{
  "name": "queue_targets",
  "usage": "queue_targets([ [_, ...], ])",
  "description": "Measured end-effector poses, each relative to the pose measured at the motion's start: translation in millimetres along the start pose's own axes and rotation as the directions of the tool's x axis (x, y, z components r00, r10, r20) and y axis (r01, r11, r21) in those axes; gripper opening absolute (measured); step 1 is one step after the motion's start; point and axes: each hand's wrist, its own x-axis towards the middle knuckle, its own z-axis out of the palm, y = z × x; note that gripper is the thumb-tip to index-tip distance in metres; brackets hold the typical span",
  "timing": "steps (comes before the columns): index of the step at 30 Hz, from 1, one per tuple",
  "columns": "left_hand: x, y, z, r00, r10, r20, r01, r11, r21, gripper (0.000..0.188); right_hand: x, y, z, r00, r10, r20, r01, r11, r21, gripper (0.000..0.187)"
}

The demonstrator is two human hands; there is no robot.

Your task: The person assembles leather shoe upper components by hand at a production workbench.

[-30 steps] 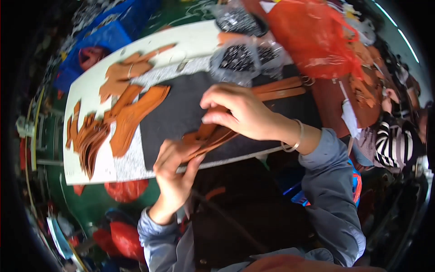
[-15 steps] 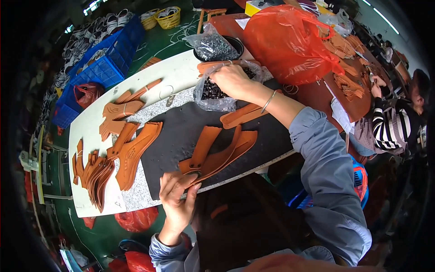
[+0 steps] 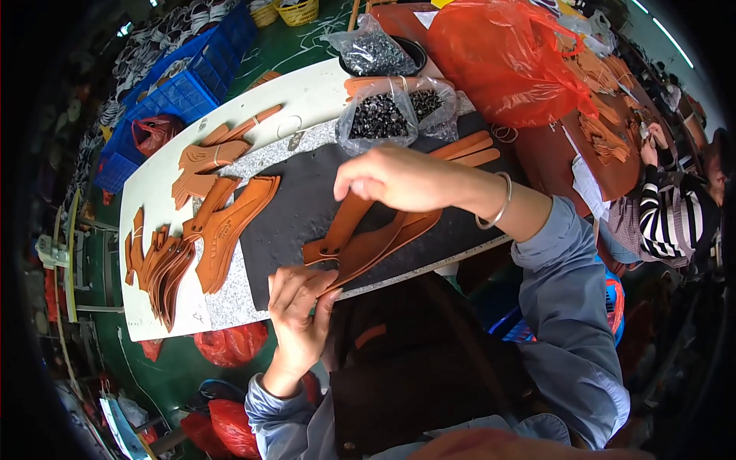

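My left hand [image 3: 297, 303] pinches the end of a brown leather piece [image 3: 376, 257] at the near edge of the black mat [image 3: 291, 215]. A leather strap fixed to that piece slants up from it under my right hand. My right hand [image 3: 395, 178] hovers above the leather with its fingers curled together. Whatever is between those fingertips is too small to make out. Just beyond it stands an open clear plastic bag [image 3: 377, 121] of small dark shiny metal parts. Two leather straps [image 3: 469, 149] lie on the mat to the right of my right hand.
Bundled and stacked leather pieces [image 3: 234, 222] cover the table's left side. A black bowl [image 3: 414, 55] with a bag of metal bits and a large red plastic bag [image 3: 498, 65] stand at the back. Blue crates [image 3: 192, 88] are on the floor. A co-worker [image 3: 663, 207] sits at the right.
My right hand has come out of the bag of metal parts and moved nearer, over the leather piece. My left hand keeps its pinch. The view has shifted slightly.
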Motion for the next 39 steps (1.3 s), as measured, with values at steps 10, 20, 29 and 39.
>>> queue_targets([
  [10, 3, 7, 2, 0.962, 0.095, -0.254, -0.148, 0.969, -0.198, 0.026, -16, -47, 44, 0.996, -0.068, -0.052, 0.079, 0.962, 0.262, 0.011],
  [20, -3, 6, 1, 0.967, 0.037, -0.254, -0.104, 0.962, -0.254, 0.025, -16, -44, 68, 0.991, -0.022, -0.134, 0.08, 0.894, 0.44, 0.016],
  [29, -7, 5, 4, 0.964, -0.034, -0.265, -0.064, 0.933, -0.354, 0.019, -26, -50, 77, 0.89, -0.344, -0.3, 0.334, 0.939, -0.084, 0.034],
  [39, -6, 3, 6, 0.961, -0.149, -0.235, 0.042, 0.911, -0.41, 0.02, -23, -48, 73, 0.874, -0.394, -0.284, 0.329, 0.911, -0.249, 0.029],
])
